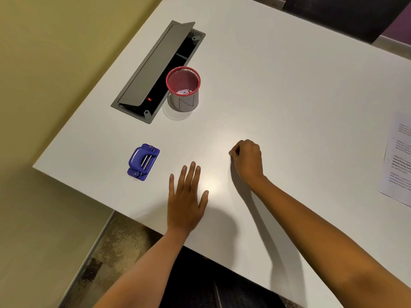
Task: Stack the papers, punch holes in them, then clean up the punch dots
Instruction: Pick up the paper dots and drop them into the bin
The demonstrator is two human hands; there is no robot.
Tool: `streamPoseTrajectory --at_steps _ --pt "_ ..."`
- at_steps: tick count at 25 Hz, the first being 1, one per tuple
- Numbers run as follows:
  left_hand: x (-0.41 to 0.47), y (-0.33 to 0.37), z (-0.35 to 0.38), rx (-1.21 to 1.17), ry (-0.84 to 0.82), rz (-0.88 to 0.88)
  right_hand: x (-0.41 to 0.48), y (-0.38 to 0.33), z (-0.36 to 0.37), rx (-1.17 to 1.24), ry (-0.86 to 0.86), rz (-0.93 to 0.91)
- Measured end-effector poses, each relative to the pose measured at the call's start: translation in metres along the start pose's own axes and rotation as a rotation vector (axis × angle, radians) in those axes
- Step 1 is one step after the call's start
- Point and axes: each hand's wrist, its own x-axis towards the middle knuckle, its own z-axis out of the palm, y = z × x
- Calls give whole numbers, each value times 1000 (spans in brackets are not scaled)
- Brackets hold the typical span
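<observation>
A blue hole punch (143,162) lies on the white table (278,90) near its left edge. Behind it stands a red mesh cup (183,88) with white punch dots on its bottom. A stack of printed papers (399,161) lies at the right edge of the view, partly cut off. My left hand (185,196) rests flat on the table, fingers spread, just right of the punch. My right hand (248,158) is farther right, knuckles up, thumb and fingertips pinched together on the tabletop; whether anything sits between them is too small to tell.
An open grey cable hatch (155,72) is sunk into the table behind the cup, its lid tilted up to the left. The table's near edge runs diagonally below my forearms. A dark chair back (338,12) stands at the far side.
</observation>
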Motion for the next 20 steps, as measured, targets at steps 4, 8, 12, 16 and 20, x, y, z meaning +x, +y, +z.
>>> streamPoseTrajectory --at_steps 4,8,12,16,20 --pt "0 0 0 3 -7 -4 1 -5 0 -63 -43 50" --pt "1 0 0 0 -8 -2 -7 -11 3 -73 -56 64" --pt "0 0 1 -3 -9 -2 -7 -10 -5 318 -27 358" --pt "1 0 2 3 -5 -1 -9 -12 -14 803 -24 599" --pt "1 0 3 1 -1 -2 0 -28 -29 937 23 567"
